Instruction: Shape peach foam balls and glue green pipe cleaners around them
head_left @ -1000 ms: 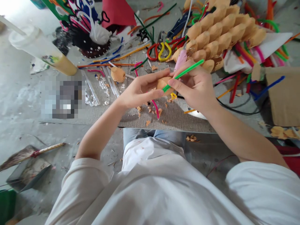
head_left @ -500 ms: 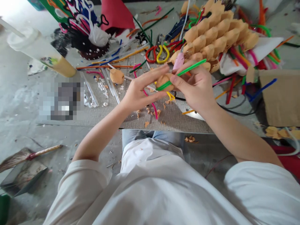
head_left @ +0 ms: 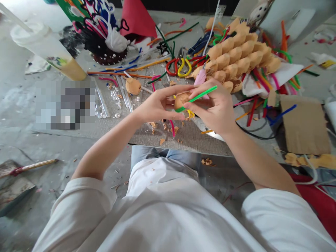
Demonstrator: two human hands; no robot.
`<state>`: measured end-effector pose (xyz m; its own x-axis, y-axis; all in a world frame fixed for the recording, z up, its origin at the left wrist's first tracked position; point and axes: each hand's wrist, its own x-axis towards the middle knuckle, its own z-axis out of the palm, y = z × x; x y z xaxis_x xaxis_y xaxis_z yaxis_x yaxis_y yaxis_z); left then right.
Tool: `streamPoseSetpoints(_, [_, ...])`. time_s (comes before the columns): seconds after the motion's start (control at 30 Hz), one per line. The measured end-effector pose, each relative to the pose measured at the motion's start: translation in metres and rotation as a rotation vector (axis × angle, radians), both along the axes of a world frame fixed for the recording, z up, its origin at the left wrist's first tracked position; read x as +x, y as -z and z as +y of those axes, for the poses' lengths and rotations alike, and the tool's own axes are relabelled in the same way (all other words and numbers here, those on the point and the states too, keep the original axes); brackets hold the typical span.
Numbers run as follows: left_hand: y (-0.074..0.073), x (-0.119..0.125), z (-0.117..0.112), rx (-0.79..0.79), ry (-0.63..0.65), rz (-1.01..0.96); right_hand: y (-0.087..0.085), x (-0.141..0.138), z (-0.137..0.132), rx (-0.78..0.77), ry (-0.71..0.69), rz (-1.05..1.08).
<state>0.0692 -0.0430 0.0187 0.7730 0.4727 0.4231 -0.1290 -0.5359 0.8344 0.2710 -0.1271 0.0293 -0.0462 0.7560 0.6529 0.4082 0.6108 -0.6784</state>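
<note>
Above the table's near edge, my left hand [head_left: 153, 105] is curled around a small orange-tan cup cut from egg carton [head_left: 181, 101]. My right hand [head_left: 219, 111] pinches a bright green pipe cleaner [head_left: 203, 93] between thumb and fingers. The stem slants up to the right, and its lower end lies against the cup's near side; whether it is fixed there I cannot tell. Just behind the right fingers lies a pink hot glue gun [head_left: 201, 77], partly hidden. Another cut carton cup [head_left: 133, 86] sits on the table left of my hands.
Scissors with red and yellow handles [head_left: 177, 68] lie beyond my hands. An egg carton [head_left: 236, 52] rests at the back right among coloured pipe cleaners. Loose pearl beads [head_left: 115, 97] and a tilted drink cup [head_left: 52, 56] are at left; cardboard [head_left: 304, 124] is at right.
The view has shifted slightly. Both hands sit a little lower, still on the carton cup and green pipe cleaner. Less of the stem shows beyond the right fingers.
</note>
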Motion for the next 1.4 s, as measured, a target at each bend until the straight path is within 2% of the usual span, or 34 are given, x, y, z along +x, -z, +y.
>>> streamPoseSetpoints(0.1, [0.001,0.005,-0.006,0.138,-0.154,-0.031,0.003,0.000,0.006,0.064,0.077,0.012])
streamPoseSetpoints(0.27, [0.002,0.004,-0.013,0.459,-0.341,-0.099,0.006,0.002,0.011,0.055,0.078,0.115])
streamPoseSetpoints(0.4, [0.003,-0.001,-0.009,0.702,-0.355,-0.198,0.004,0.001,0.010,-0.064,0.033,0.239])
streamPoseSetpoints(0.53, [0.002,-0.002,-0.006,0.803,-0.328,-0.238,-0.003,-0.001,0.005,-0.156,0.015,0.295])
streamPoseSetpoints(0.7, [-0.001,-0.003,-0.006,0.803,-0.307,-0.228,-0.012,0.006,0.001,-0.175,0.010,0.214])
streamPoseSetpoints(0.87, [0.002,-0.011,0.000,0.820,-0.340,-0.218,-0.014,0.028,0.005,-0.255,-0.137,0.024])
streamPoseSetpoints(0.9, [0.003,-0.013,0.001,0.816,-0.349,-0.216,-0.011,0.030,0.007,-0.261,-0.103,-0.061])
streamPoseSetpoints(1.03, [0.000,-0.014,-0.001,0.788,-0.366,-0.224,0.010,0.016,0.017,-0.234,0.199,-0.587])
streamPoseSetpoints(1.17, [-0.002,-0.006,-0.004,0.765,-0.377,-0.244,0.020,-0.008,0.024,-0.258,0.301,-0.875])
streamPoseSetpoints(1.27, [0.007,-0.002,0.001,0.564,-0.455,-0.304,0.015,-0.014,0.025,-0.330,0.356,-0.977])
streamPoseSetpoints(1.33, [0.015,-0.003,0.006,0.356,-0.507,-0.289,0.009,-0.008,0.023,-0.332,0.362,-0.983])
streamPoseSetpoints(1.4, [0.019,-0.006,0.011,0.108,-0.506,-0.243,0.004,0.006,0.020,-0.293,0.359,-0.944])
